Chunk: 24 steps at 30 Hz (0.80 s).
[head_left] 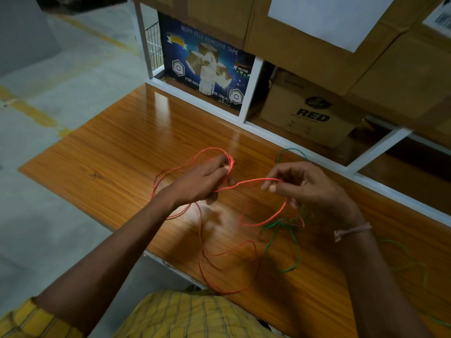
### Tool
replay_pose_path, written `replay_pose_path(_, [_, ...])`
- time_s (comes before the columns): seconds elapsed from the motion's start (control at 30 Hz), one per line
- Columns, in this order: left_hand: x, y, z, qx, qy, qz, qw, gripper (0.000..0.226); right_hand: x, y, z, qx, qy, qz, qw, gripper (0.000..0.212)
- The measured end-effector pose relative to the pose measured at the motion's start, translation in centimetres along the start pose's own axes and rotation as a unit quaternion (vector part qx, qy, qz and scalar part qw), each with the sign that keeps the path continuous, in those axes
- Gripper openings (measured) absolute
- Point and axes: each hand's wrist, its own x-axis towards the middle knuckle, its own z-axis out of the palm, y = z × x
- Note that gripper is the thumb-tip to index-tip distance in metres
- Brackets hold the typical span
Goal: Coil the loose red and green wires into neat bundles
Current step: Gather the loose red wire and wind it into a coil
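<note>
A long red wire (246,182) runs between both hands above the wooden table (117,147). My left hand (202,181) grips several red loops, which arch up past its fingertips and hang down on its left. My right hand (302,185) pinches the same red strand between thumb and forefinger. More loose red wire lies in big curves on the table near the front edge. A green wire (283,247) lies tangled below my right hand, with one loop showing behind that hand and a faint strand trailing to the far right.
A white shelf frame (251,89) stands along the table's far side, holding a blue adhesive-tape box (205,64) and a brown carton marked RED (310,113). Large cardboard boxes (317,40) overhang above. Grey floor with yellow lines lies to the left.
</note>
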Motion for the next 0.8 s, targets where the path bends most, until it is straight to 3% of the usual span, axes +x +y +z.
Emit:
replay_pose_path(0.1, [-0.6,0.6,-0.7,-0.117,-0.096,-0.036,0.988,0.028,1.3,1.9,-0.3,-0.027,0.074,-0.004,0.997,0.009])
replay_pose_path(0.2, [-1.3,0.9,-1.7,-0.192,-0.223,-0.053,0.954,0.039,2.5,3.3,-0.2,-0.052,0.116,-0.008,0.992,0.012])
replay_pose_path(0.3, [-1.9,0.9,-2.3,-0.317,-0.329,-0.025,0.889,0.048,3.7,3.9,0.7,-0.036,0.132,-0.023,0.99,0.012])
replay_pose_path(0.4, [-2.3,1.5,-2.6,-0.435,-0.374,0.04,0.818,0.053,4.4,4.6,2.3,-0.041,0.142,-0.008,0.989,0.021])
replay_pose_path(0.47, [-2.5,2.3,-2.7,-0.495,-0.364,0.081,0.785,0.061,4.7,5.5,3.7,-0.05,0.143,0.02,0.988,0.028])
replay_pose_path(0.57, [-1.8,3.1,-3.1,-0.595,-0.304,0.096,0.738,0.05,4.7,7.1,5.8,-0.097,0.121,0.024,0.988,0.032])
replay_pose_path(0.7, [-0.6,3.4,-2.9,-0.6,-0.197,0.095,0.77,0.054,4.7,8.1,8.0,-0.139,0.128,-0.007,0.982,0.028])
replay_pose_path(0.8, [0.2,3.6,-1.7,-0.628,-0.11,0.076,0.767,0.048,4.8,8.4,9.1,-0.186,0.147,-0.017,0.971,0.014])
